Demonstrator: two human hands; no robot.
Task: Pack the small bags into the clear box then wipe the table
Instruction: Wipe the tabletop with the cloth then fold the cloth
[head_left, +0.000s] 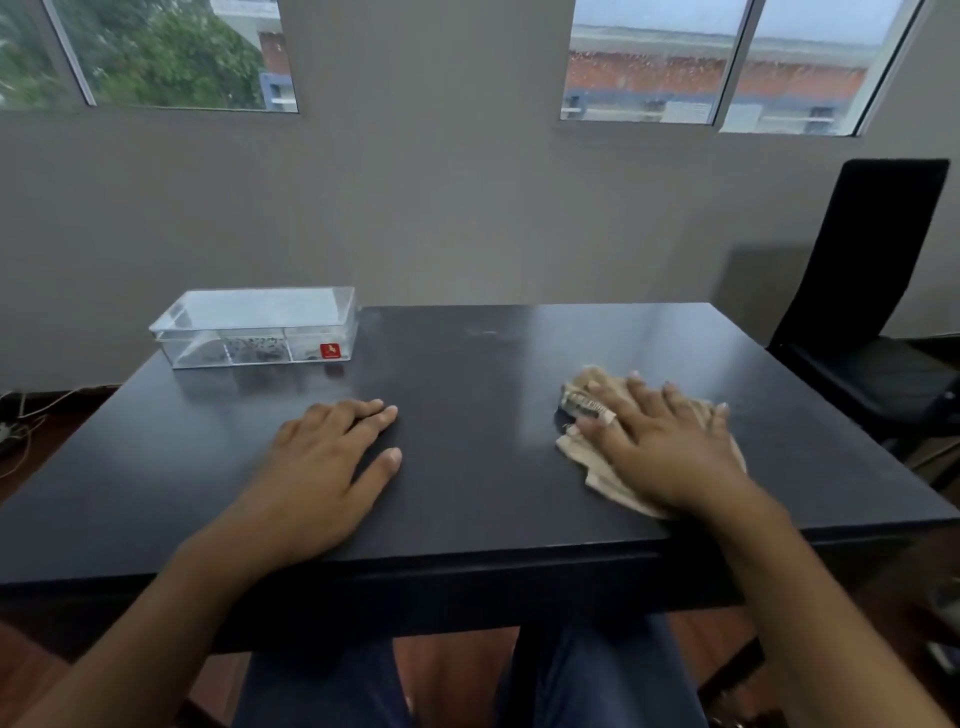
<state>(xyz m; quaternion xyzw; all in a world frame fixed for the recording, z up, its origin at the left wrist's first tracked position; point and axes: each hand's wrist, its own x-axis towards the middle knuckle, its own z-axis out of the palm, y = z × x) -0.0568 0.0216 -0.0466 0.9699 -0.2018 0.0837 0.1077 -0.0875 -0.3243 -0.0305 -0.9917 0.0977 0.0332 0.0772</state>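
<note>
A clear box (260, 326) with a lid on and a red sticker stands at the far left corner of the dark table (467, 364). Small bags with dark contents (254, 349) show through its front wall. A beige cloth (587, 457) lies on the right side of the table. My right hand (660, 441) lies flat on top of that cloth, fingers spread, pressing it down. Palm down on the bare table to the left of centre rests my left hand (327, 457), which holds nothing.
A black chair (872, 291) stands at the table's right end. The grey wall with windows runs right behind the table. Cables (21, 415) lie on the floor at the left. My knees are under the near edge.
</note>
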